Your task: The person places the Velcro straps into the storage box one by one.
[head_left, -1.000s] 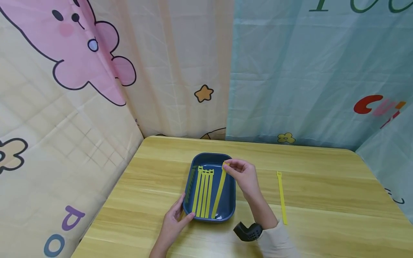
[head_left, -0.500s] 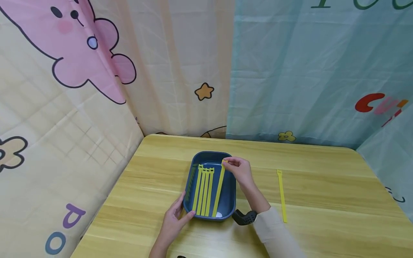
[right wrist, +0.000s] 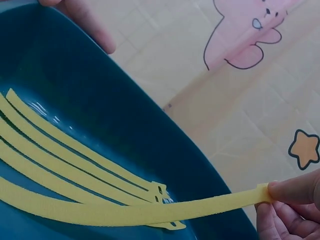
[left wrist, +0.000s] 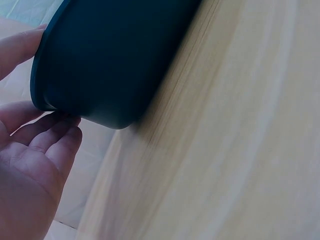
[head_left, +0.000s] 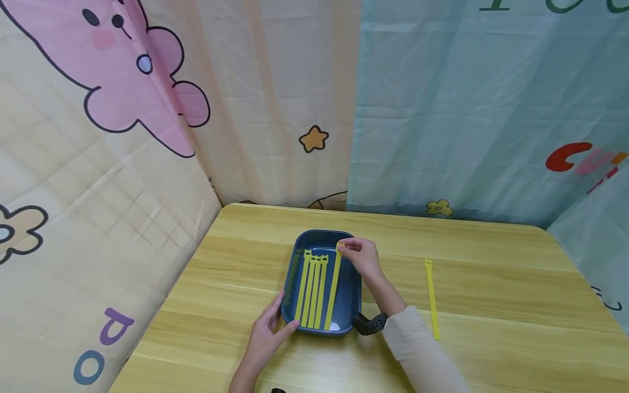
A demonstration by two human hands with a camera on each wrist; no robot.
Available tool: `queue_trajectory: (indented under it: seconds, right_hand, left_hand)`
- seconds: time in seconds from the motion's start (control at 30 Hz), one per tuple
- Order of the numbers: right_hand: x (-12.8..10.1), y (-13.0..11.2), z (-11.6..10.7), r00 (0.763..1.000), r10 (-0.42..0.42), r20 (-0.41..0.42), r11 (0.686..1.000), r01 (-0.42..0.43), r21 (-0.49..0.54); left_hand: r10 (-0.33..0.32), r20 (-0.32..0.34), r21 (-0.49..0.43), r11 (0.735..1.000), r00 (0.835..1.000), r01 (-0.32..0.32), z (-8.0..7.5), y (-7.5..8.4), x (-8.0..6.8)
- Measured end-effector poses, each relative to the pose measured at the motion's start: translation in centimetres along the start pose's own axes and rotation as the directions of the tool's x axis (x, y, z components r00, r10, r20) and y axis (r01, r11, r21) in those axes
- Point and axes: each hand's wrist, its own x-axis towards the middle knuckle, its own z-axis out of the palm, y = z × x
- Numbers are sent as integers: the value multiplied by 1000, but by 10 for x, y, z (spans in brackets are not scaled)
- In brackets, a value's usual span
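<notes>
A dark blue plastic tray [head_left: 351, 289] stands on the table in the head view. Several yellow hook-and-loop cable straps [head_left: 311, 289] lie side by side along its left half, slotted heads at the far end. My left hand [head_left: 262, 341] holds the near left corner, thumb at the rim; in the left wrist view its fingers curl against the tray's outer wall [left wrist: 100, 65]. With thumb and fingertips, my right hand [head_left: 365, 257] pinches the head of another yellow cable strap [right wrist: 125, 215]. That strap's head is raised near the rim while its length slopes down into the tray.
One more yellow strap [head_left: 432, 300] lies on the wooden table [head_left: 501, 289], right of the tray. A black wrist device [head_left: 368, 324] sits by the tray's near right corner. Printed curtains [head_left: 275, 109] hang behind and left of the table.
My right hand has shifted slightly up and left, and the held strap now stands closer to parallel with the others. The left hand keeps its hold on the tray.
</notes>
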Motion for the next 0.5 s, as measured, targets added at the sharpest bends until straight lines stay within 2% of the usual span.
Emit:
queue_trajectory:
  seconds: [0.27,0.5]
  right_hand:
    - [8,6,6,1000,-13,3,999,13,-51]
    - [12,7,10,999,-39,9,984,40,-172]
  left_hand:
    - [-24,-3,-5,1000,1000,24,1,0,0]
    - [-32,-14,-5,999,999,32,1,1,0]
